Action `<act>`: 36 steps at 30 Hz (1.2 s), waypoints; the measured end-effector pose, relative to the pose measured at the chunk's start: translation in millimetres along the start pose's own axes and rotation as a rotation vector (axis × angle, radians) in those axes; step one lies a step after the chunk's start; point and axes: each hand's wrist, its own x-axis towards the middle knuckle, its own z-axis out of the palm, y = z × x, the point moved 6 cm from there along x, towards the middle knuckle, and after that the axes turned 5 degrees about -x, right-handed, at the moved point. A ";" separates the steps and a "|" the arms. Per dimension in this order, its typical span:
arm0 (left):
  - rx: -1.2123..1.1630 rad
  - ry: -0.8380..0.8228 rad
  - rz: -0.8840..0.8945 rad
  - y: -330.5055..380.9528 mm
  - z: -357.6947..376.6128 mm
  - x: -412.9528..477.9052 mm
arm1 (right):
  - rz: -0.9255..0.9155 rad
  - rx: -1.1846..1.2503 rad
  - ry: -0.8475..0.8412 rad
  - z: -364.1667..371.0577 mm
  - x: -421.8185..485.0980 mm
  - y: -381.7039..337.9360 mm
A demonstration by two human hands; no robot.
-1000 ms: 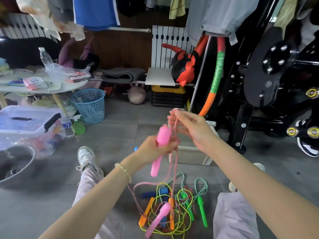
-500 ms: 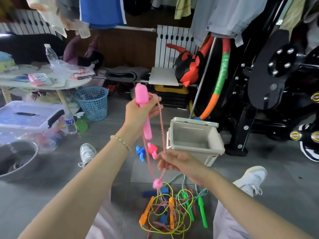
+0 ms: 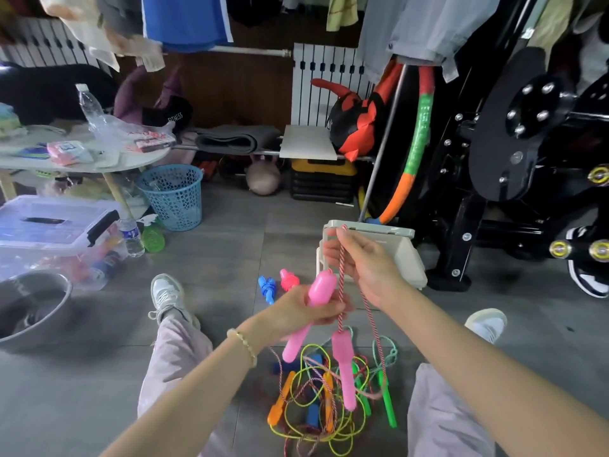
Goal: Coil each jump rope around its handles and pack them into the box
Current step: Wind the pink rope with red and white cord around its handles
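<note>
Pink handle point(image 3: 321, 287) gripped by left hand point(image 3: 301, 313); right hand point(image 3: 367, 263) pinches cord point(image 3: 341, 278).

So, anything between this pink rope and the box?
Nothing visible blocks it. The box sits just beyond the right hand, which pinches the rope; the left hand grips one pink handle. Slack trails into the floor pile and may snag.

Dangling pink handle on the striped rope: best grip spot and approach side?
Probably the thick upper half of the dangling pink handle, just below the rope entry. It hangs near upright and free, so close sideways across it from the person's right; the left hand with the other pink handle crowds the opposite side.
</note>
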 end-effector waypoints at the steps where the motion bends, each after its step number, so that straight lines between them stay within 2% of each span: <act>1: -0.035 0.027 0.017 -0.1 1.3 0.1 | 0.005 0.006 0.009 -2.1 -0.3 1.9; 6: -0.192 0.214 0.171 27.2 -12.6 4.8 | 0.109 -0.075 0.007 -13.0 -12.4 30.6; 9: -0.254 0.321 0.210 40.5 -29.2 10.8 | 0.131 -0.231 -0.096 -9.3 -28.7 49.8; 12: -0.386 0.335 0.213 48.2 -31.6 11.6 | 0.077 -0.272 -0.159 -1.8 -35.6 54.4; 15: -0.382 0.338 0.202 44.2 -36.9 11.6 | 0.084 -0.214 -0.139 -0.6 -36.7 52.6; 19: -0.276 0.210 0.059 23.2 -37.5 5.7 | 0.028 -0.133 -0.046 -9.6 -31.5 38.9; 24: -0.228 -0.018 -0.116 4.6 -16.4 -6.9 | 0.032 -0.241 -0.008 -15.4 -26.3 38.7; 29: -0.269 -0.113 -0.154 6.5 -3.3 -11.3 | 0.037 -0.284 -0.032 -17.5 -26.1 42.8; 32: -0.292 -0.132 -0.152 7.9 0.2 -11.1 | 0.033 -0.403 -0.062 -23.1 -23.7 42.1; 36: -0.312 -0.190 -0.155 13.7 8.8 -11.9 | -0.138 -0.574 -0.078 -21.1 -25.2 21.1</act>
